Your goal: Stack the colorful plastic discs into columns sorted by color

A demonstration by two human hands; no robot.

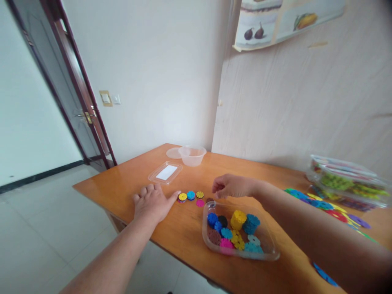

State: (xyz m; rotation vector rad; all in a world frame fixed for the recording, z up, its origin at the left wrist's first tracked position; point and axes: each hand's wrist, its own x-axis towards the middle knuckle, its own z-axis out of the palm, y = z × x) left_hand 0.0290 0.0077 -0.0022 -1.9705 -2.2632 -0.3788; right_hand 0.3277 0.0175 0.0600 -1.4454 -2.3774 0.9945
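Observation:
My left hand (153, 202) lies flat and open on the wooden table (128, 179), its thumb almost touching a yellow snowflake disc (183, 197). Beside that disc lie a blue disc (191, 195), another yellow disc (200, 194) and a pink disc (200, 203). My right hand (229, 186) hovers just beyond a clear plastic tray (269, 251), fingers curled together in a pinch; whatever it holds is hidden. The tray is filled with several coloured discs (237, 230), some stacked.
A clear lid (165, 172), a clear round bowl (192, 155) and a round lid (174, 152) sit at the table's far side. Stacked clear boxes of pieces (346, 181) and loose coloured discs (324, 204) lie at right. A dark door (70, 90) stands left.

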